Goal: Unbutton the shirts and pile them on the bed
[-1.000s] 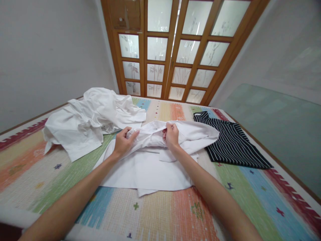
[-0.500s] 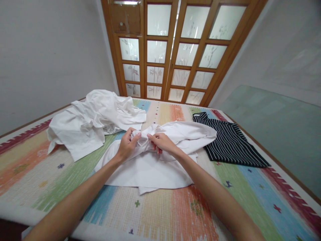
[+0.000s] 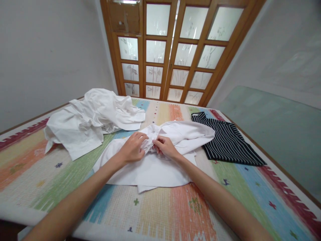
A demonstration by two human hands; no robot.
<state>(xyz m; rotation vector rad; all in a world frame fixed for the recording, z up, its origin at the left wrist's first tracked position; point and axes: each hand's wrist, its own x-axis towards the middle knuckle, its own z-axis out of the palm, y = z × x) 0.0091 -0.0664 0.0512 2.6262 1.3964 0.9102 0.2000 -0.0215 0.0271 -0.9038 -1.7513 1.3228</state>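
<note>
Compared with a second ago, our right hand sits much closer to our left hand, which we now see turned knuckles-up over the white garment, its thumb and fingers apparently spread wider.

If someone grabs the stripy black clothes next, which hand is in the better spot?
Probably the right hand: it's nearer the striped black garment, which lies off to that side. The left hand is farther across. The right hand seems to be pinching the nearer white garment, though.

White garment, perhaps a shirt, partly bunched, on patterned cloth
</note>
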